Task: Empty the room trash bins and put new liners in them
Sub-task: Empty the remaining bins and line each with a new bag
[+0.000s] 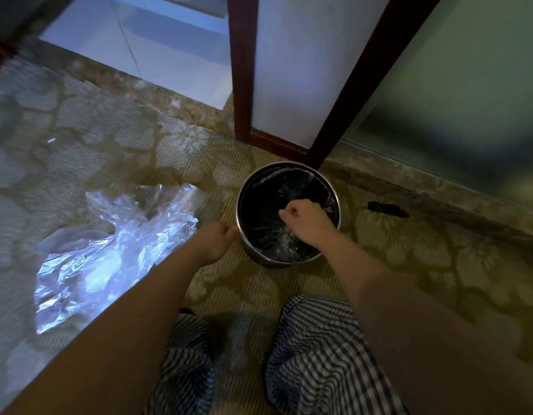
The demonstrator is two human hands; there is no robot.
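Hands are both clamping: left hand [216, 242] is gripping the round steel trash bin [289, 263] by its rim, and right hand [304, 223] seems to be pinching the clear plastic liner [268, 238] inside. Pulling evenly outward should avoid tearing.

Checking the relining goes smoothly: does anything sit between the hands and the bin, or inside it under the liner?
Nothing visible does. The left hand grips the rim of the bin, the right hand holds the clear liner inside it, and no rubbish shows. The crumpled bag lies aside on the carpet.
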